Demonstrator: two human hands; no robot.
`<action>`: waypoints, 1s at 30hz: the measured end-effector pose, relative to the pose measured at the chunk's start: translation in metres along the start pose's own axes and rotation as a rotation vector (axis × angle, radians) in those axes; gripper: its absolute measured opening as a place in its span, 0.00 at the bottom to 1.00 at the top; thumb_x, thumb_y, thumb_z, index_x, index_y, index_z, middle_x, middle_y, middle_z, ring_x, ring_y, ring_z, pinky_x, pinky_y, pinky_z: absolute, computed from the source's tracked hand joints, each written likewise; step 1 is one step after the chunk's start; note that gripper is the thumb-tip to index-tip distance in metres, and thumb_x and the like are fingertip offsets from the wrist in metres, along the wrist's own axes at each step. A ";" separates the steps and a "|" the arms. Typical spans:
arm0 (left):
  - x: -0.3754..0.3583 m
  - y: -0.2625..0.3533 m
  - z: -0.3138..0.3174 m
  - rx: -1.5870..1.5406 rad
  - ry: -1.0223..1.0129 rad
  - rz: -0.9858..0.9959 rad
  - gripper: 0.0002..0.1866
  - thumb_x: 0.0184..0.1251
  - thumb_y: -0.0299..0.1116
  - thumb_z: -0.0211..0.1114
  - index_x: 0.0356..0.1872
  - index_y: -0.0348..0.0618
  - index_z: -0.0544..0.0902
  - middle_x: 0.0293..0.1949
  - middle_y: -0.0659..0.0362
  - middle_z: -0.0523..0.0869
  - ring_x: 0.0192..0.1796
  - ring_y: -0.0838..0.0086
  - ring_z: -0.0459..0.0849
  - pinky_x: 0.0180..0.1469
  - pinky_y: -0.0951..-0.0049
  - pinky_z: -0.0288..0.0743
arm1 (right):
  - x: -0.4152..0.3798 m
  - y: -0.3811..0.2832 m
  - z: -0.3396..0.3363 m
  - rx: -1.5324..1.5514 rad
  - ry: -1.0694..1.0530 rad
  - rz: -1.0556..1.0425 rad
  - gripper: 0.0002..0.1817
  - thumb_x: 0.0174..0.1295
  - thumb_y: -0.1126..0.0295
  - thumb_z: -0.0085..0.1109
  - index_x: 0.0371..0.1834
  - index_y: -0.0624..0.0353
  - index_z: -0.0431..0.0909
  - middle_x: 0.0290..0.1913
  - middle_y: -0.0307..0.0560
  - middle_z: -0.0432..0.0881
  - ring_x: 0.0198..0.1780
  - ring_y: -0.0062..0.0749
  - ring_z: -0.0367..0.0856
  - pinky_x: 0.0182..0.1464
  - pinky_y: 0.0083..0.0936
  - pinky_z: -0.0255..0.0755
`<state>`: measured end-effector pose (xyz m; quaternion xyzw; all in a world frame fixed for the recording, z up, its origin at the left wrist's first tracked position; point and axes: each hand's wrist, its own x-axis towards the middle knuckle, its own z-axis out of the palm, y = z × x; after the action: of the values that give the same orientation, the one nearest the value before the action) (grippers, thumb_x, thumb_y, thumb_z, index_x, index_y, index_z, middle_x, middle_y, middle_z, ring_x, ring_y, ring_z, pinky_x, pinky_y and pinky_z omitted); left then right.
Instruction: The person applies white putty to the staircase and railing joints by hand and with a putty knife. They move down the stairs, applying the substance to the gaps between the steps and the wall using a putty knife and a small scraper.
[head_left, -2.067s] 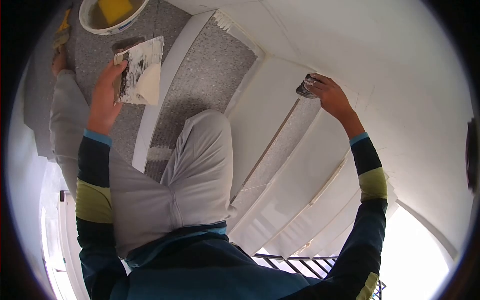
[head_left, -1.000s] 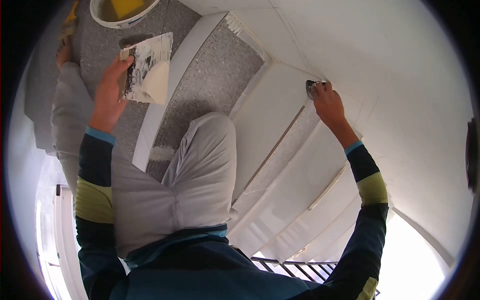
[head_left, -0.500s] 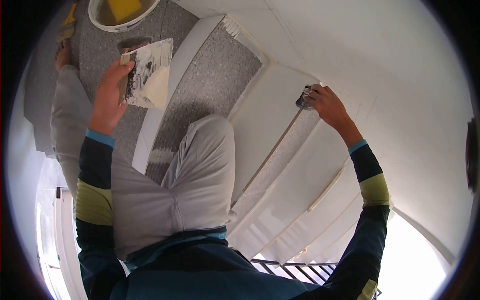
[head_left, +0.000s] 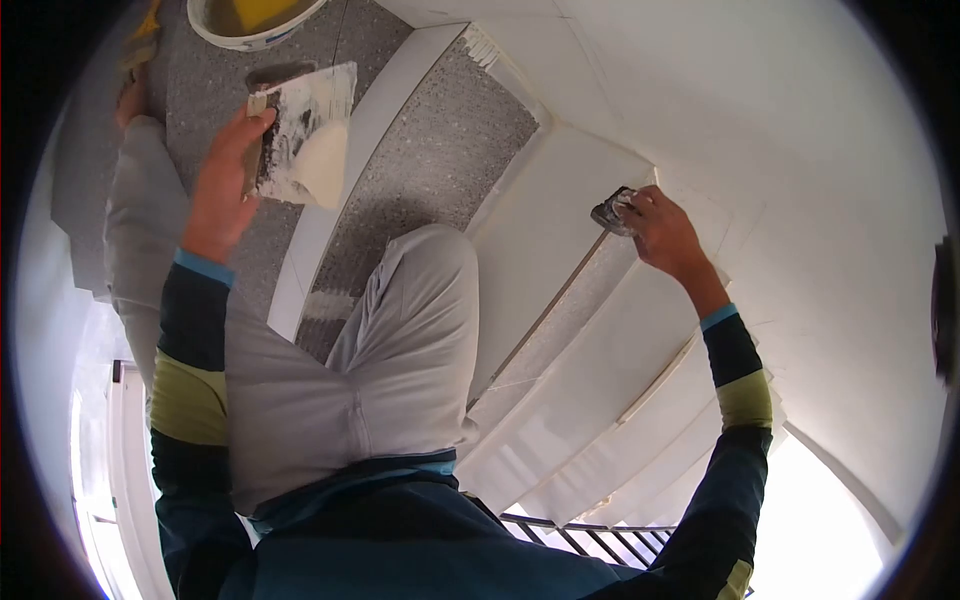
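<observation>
My left hand [head_left: 222, 195] is closed on the near edge of a wide flat putty blade [head_left: 312, 130], its face smeared with off-white putty and dark streaks. A thick pale lump of putty [head_left: 322, 165] sits on its right part. Over by the wall, my right hand [head_left: 665, 235] pinches a small dark scraper [head_left: 607, 212], smudged with white. The scraper is at the upper end of a narrow stair edge, close to the corner where the white riser [head_left: 555, 215] meets the wall [head_left: 790, 150]. My fingers partly cover it.
A white bucket [head_left: 255, 42] with a yellow object inside stands at the upper left, near a yellow-handled brush [head_left: 140, 50]. Speckled grey treads [head_left: 440, 130] descend on the right toward a black railing [head_left: 590, 542]. My bent knee [head_left: 430, 260] lies between my arms.
My right hand and the scraper have shifted slightly down in the view, and the scraper has turned a little. The whole scene has shifted slightly. Both holds stay the same.
</observation>
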<state>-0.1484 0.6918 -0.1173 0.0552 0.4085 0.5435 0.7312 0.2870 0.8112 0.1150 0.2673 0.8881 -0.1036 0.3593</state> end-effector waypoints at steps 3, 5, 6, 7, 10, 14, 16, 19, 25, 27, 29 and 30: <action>-0.001 -0.003 0.009 -0.132 0.025 -0.108 0.22 0.65 0.35 0.55 0.58 0.36 0.68 0.50 0.57 0.77 0.51 0.75 0.78 0.52 0.78 0.72 | -0.023 -0.010 0.017 -0.047 -0.033 -0.043 0.17 0.41 0.77 0.57 0.39 0.59 0.79 0.41 0.40 0.74 0.45 0.36 0.71 0.46 0.27 0.73; 0.006 -0.014 -0.016 0.242 0.023 0.053 0.22 0.65 0.34 0.55 0.58 0.36 0.68 0.50 0.58 0.77 0.51 0.75 0.78 0.51 0.77 0.72 | -0.023 -0.023 0.002 -0.087 -0.129 -0.062 0.17 0.41 0.76 0.57 0.39 0.59 0.79 0.40 0.39 0.74 0.43 0.36 0.71 0.45 0.27 0.73; 0.008 -0.022 -0.029 0.609 0.011 0.200 0.22 0.65 0.34 0.55 0.58 0.36 0.67 0.50 0.58 0.77 0.50 0.76 0.78 0.51 0.77 0.73 | -0.023 -0.028 -0.005 -0.124 -0.240 -0.070 0.17 0.41 0.75 0.58 0.38 0.59 0.79 0.39 0.39 0.73 0.41 0.35 0.71 0.43 0.27 0.73; 0.007 -0.021 -0.022 0.603 0.001 0.195 0.22 0.65 0.34 0.55 0.58 0.36 0.67 0.50 0.58 0.77 0.50 0.76 0.78 0.51 0.77 0.73 | -0.026 -0.028 -0.006 -0.143 -0.213 -0.076 0.16 0.40 0.75 0.58 0.37 0.61 0.78 0.37 0.39 0.73 0.39 0.35 0.71 0.40 0.27 0.73; 0.005 -0.013 -0.002 0.012 0.045 -0.006 0.22 0.65 0.34 0.55 0.58 0.36 0.67 0.49 0.58 0.77 0.49 0.76 0.78 0.50 0.76 0.73 | -0.021 -0.023 -0.011 -0.157 -0.035 0.082 0.08 0.43 0.74 0.57 0.29 0.61 0.78 0.36 0.41 0.73 0.42 0.34 0.71 0.37 0.26 0.73; 0.003 -0.009 0.002 -0.061 0.024 -0.064 0.23 0.65 0.34 0.55 0.59 0.36 0.66 0.49 0.58 0.77 0.49 0.76 0.79 0.50 0.76 0.73 | 0.002 -0.016 -0.006 -0.340 -0.004 0.280 0.07 0.43 0.74 0.57 0.27 0.60 0.78 0.35 0.43 0.72 0.41 0.34 0.71 0.31 0.24 0.75; 0.005 -0.012 -0.003 -0.025 0.007 -0.044 0.23 0.65 0.34 0.54 0.59 0.36 0.66 0.49 0.58 0.77 0.49 0.75 0.79 0.50 0.75 0.73 | 0.013 -0.008 0.003 -0.439 -0.093 0.322 0.06 0.43 0.73 0.57 0.26 0.60 0.77 0.34 0.44 0.72 0.41 0.34 0.72 0.29 0.23 0.75; 0.001 -0.014 -0.007 0.187 -0.011 0.091 0.23 0.66 0.35 0.54 0.60 0.36 0.66 0.51 0.58 0.77 0.51 0.75 0.78 0.52 0.75 0.72 | 0.029 -0.003 0.015 -0.469 -0.097 0.338 0.05 0.43 0.73 0.58 0.24 0.60 0.77 0.34 0.44 0.72 0.40 0.34 0.72 0.30 0.25 0.76; 0.002 -0.018 -0.018 0.448 -0.111 0.261 0.22 0.67 0.36 0.53 0.59 0.35 0.67 0.57 0.57 0.72 0.57 0.76 0.73 0.57 0.75 0.68 | 0.042 0.015 0.032 -0.487 -0.115 0.271 0.02 0.43 0.73 0.58 0.22 0.55 0.79 0.31 0.45 0.76 0.41 0.37 0.74 0.31 0.27 0.76; -0.001 -0.011 -0.007 -0.067 -0.196 0.045 0.22 0.67 0.34 0.54 0.60 0.37 0.67 0.59 0.56 0.70 0.59 0.74 0.71 0.59 0.75 0.66 | 0.040 0.014 0.027 -0.410 -0.156 0.251 0.02 0.43 0.72 0.57 0.21 0.55 0.80 0.30 0.45 0.76 0.41 0.38 0.74 0.31 0.28 0.76; 0.004 -0.013 -0.012 -0.134 -0.312 0.063 0.22 0.66 0.31 0.54 0.60 0.38 0.67 0.59 0.55 0.69 0.60 0.72 0.70 0.60 0.74 0.66 | 0.039 0.008 0.024 -0.333 -0.189 0.236 0.03 0.43 0.72 0.57 0.21 0.54 0.80 0.30 0.44 0.77 0.42 0.39 0.74 0.32 0.30 0.76; 0.006 -0.013 -0.015 -0.199 -0.424 0.083 0.21 0.66 0.29 0.54 0.60 0.40 0.67 0.60 0.55 0.69 0.61 0.71 0.69 0.60 0.74 0.65 | 0.035 0.002 0.026 -0.285 -0.197 0.213 0.04 0.42 0.72 0.56 0.21 0.54 0.80 0.29 0.44 0.77 0.42 0.39 0.74 0.32 0.31 0.76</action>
<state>-0.1483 0.6862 -0.1375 0.1124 0.1876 0.5868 0.7796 0.2816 0.8171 0.0720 0.2947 0.8210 0.0359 0.4877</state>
